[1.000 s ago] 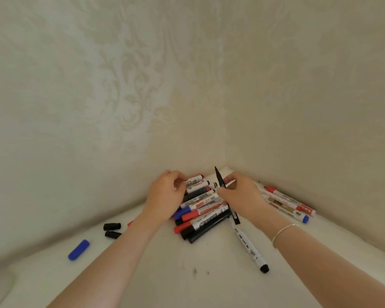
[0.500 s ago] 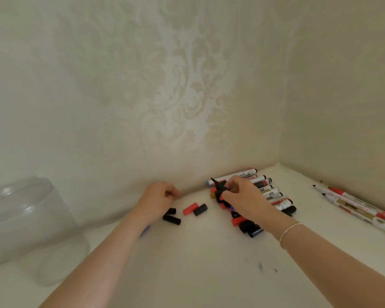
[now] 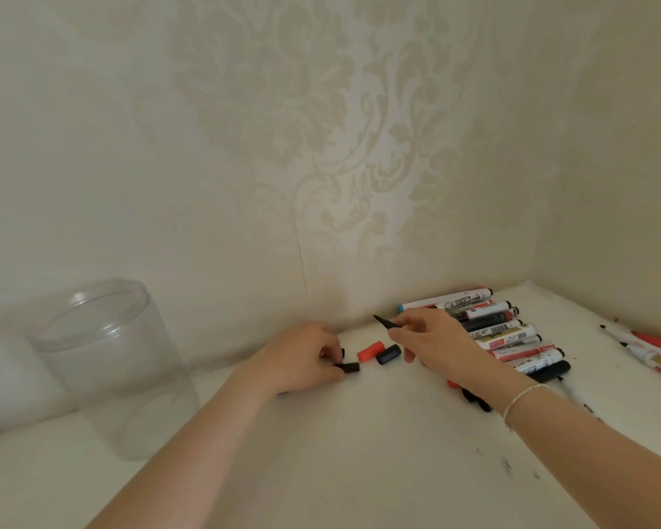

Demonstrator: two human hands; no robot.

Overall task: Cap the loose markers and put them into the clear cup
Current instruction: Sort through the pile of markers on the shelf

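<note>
The left hand (image 3: 306,360) is pinching a small black cap (image 3: 349,367) with its fingertips, right down on the white table (image 3: 359,471). The right hand (image 3: 439,345) is gripping a black marker (image 3: 384,321) with its bare tip sticking out toward the left hand. I think the tip is pointing that way so the cap can go straight on. A red cap (image 3: 370,350) and another dark cap (image 3: 388,354) are lying between the two hands, close and easy to grab. Behind the right hand a row of markers (image 3: 500,330) is waiting side by side. The clear cup (image 3: 104,368) is standing upright far out past the left hand, with its mouth open at the top. No markers are showing inside it.
</note>
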